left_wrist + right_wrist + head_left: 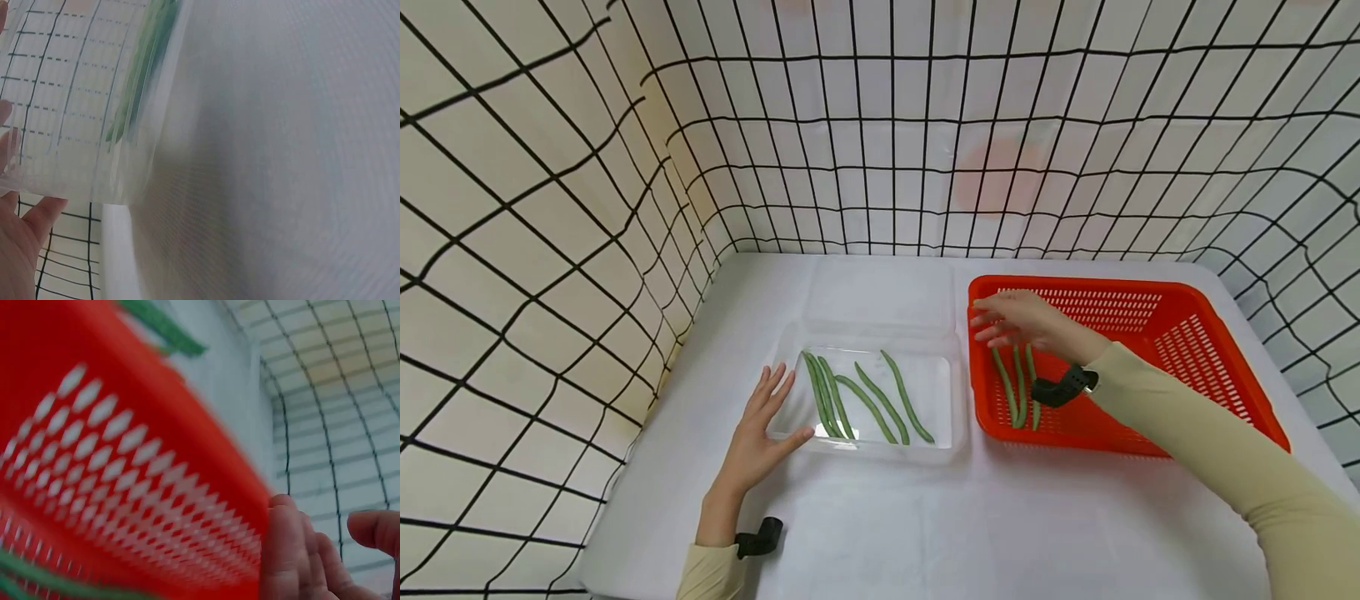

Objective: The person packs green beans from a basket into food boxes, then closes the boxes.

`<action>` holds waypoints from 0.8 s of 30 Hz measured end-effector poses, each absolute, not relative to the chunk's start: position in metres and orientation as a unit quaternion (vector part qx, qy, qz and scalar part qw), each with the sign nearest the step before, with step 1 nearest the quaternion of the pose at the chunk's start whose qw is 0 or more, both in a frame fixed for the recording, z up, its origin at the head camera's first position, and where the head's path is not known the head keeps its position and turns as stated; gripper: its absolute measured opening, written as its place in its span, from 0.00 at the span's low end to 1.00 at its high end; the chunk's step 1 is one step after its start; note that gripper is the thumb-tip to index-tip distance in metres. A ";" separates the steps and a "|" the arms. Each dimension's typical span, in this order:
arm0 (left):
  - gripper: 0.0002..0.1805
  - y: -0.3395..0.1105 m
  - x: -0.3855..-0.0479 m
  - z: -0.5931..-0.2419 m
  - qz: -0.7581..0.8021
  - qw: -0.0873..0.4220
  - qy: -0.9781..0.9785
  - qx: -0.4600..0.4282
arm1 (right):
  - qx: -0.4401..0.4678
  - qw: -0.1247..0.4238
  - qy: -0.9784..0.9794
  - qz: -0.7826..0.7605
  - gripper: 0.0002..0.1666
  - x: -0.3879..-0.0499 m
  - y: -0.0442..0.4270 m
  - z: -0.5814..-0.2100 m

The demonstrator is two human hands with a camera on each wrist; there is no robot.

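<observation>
A clear plastic container point(957, 392) lies on the table with several green beans point(872, 404) spread across its floor. My left hand point(762, 437) is at its left side, fingers spread along the rim and thumb near the front corner. In the left wrist view, fingers point(44, 215) show beside the see-through wall. To the right stands a red plastic basket point(1206, 367) with three green beans point(1020, 387) visible inside, partly hidden by my right wrist. Over the basket's left end hovers my right hand point(1018, 319). Its fingers and thumb are apart, with nothing seen between them.
The container's flat clear lid point(880, 292) lies folded back behind it. Black wire grid point(910, 150) walls rise behind and at both sides of the white table point(880, 525). The basket's raised rim point(1075, 282) stands close to the container's right side.
</observation>
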State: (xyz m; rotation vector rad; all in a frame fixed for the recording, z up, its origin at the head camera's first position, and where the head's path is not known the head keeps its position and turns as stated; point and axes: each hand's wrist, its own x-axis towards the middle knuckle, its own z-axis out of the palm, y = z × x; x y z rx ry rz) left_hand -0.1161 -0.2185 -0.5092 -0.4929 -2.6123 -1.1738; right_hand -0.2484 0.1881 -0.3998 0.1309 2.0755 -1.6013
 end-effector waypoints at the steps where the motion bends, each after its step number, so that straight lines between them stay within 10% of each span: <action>1: 0.48 -0.219 -0.116 -0.509 -0.400 0.117 -0.893 -0.167 | 0.053 0.263 0.767 -0.583 0.28 -0.249 0.196 -0.403; 24: 0.48 -0.218 -0.116 -0.508 -0.400 0.121 -0.893 -0.167 | 0.077 0.337 0.769 -0.538 0.29 -0.237 0.279 -0.469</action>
